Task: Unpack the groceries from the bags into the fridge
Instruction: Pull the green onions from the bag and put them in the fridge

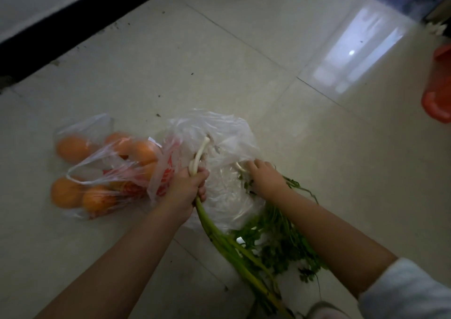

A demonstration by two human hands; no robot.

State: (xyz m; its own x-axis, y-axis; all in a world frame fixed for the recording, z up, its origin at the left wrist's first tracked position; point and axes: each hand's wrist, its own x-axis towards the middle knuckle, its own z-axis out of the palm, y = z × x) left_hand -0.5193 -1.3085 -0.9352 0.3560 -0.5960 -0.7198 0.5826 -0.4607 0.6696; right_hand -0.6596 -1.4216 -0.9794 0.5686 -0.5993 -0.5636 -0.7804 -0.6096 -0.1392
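A clear plastic bag [219,133] lies crumpled on the tiled floor in the middle of the head view. My left hand [186,188] grips a green onion [201,151] near its white end; the green stalks trail back toward me. My right hand [264,177] reaches into the bag's mouth, fingers curled around white stems of a leafy green bunch [275,248] that spreads out below my right forearm. To the left lies a second bag with red print [168,172], holding several oranges [72,147].
A red plastic container [439,94] stands at the right edge. A dark baseboard [73,28] runs diagonally across the upper left under a pale wall. Glossy floor tiles [244,62] stretch beyond the bags. The fridge is not in view.
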